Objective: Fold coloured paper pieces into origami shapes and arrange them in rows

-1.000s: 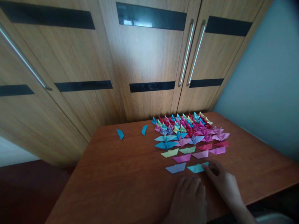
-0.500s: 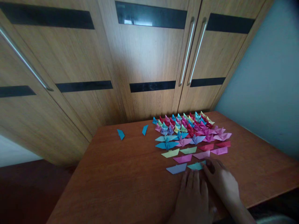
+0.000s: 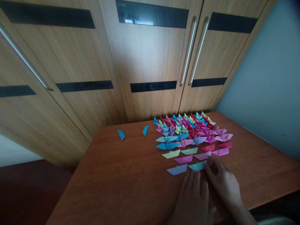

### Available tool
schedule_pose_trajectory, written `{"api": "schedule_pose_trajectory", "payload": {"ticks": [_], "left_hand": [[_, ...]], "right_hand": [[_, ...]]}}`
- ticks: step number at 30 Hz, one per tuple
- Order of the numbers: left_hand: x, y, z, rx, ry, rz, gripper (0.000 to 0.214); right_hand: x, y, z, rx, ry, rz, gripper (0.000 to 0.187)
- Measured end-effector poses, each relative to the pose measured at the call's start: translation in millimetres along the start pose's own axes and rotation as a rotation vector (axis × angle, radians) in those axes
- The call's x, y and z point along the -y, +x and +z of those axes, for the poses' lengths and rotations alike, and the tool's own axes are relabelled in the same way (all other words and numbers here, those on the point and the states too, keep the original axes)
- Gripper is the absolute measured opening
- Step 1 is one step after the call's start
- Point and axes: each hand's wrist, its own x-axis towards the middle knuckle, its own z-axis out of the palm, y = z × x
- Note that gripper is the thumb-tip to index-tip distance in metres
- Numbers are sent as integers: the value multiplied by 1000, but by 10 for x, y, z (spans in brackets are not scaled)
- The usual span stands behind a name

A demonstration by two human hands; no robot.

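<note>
Nearest my hands lies a teal folded paper piece (image 3: 197, 166), flat on the table, with a lavender folded piece (image 3: 177, 169) beside it on the left. My right hand (image 3: 223, 179) is closed in a pinch at the teal piece's right tip, thumb and index finger curled against it. Palm down on the table, my left hand (image 3: 193, 197) has its fingers stretched forward to the teal piece's lower edge. Behind these are pink, yellow, green and red folded pieces (image 3: 183, 159). Further back stand many-coloured paper cranes (image 3: 167, 144) in close rows.
Two blue folded papers (image 3: 121, 134) lie apart on the left of the brown wooden table (image 3: 117, 175). A wooden cabinet (image 3: 150, 56) with metal handles borders the table's far edge. A pale wall (image 3: 269, 93) rises on the right.
My right hand's fingertips have shifted very slightly to the right at the teal piece's tip. My left hand stays almost in place, and the paper rows look the same.
</note>
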Motion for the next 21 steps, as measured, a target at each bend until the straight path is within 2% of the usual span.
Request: {"api": "schedule_pose_trajectory", "payload": {"ticks": [4,7,9,12,15,18,21], "left_hand": [[73,-110,-149,-60,29,65,52],[196,-194,-425,-143,14,39,36],[362,-232,-671,-198,17,-46,32],[784,-271,-1047,-309,83,-208,33],[1341,-310,-1344,-387,242,-389,32],[1853,-348,-1514,-372,451,-586,40],[2205,-365,-1569,-313,584,-712,46]], "right_hand": [[9,-45,-24,-78,113,-37,40],[96,-105,-30,-136,221,-99,38],[208,-149,-28,-148,285,-163,35],[447,-202,-20,-149,378,-260,30],[739,-260,-1,-117,462,-330,27],[1031,-370,40,-38,531,-405,25],[1264,-531,97,37,571,-494,25]]}}
